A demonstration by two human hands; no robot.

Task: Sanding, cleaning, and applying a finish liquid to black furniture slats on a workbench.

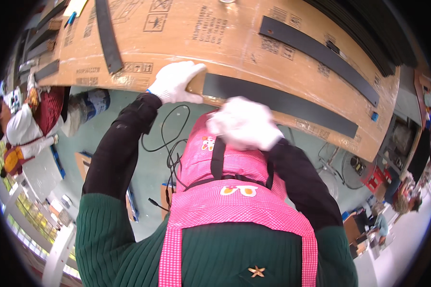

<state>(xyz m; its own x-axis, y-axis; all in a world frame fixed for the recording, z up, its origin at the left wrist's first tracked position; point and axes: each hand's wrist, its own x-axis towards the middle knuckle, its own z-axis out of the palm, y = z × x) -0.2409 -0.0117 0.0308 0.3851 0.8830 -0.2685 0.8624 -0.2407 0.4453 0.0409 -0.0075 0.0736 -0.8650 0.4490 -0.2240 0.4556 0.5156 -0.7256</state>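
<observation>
My left hand (176,82), in a white knitted glove, rests at the near edge of the cardboard-covered table (177,43). Its thumb and fingers are spread apart, just beside the left end of a flat dark grey strip (282,103). That strip lies along the table's near edge. In front of my pink apron, my right hand (246,123) is a white shape at the strip's near side, smeared by motion. Its fingers cannot be made out, nor whether it holds a white cloth or only wears a glove.
Another dark strip (321,57) lies farther back, and one (107,38) lies at the left. Several dark strips are stacked at the far right (359,24). Black cables (170,138) hang below the table edge. A co-worker (26,124) is at the left.
</observation>
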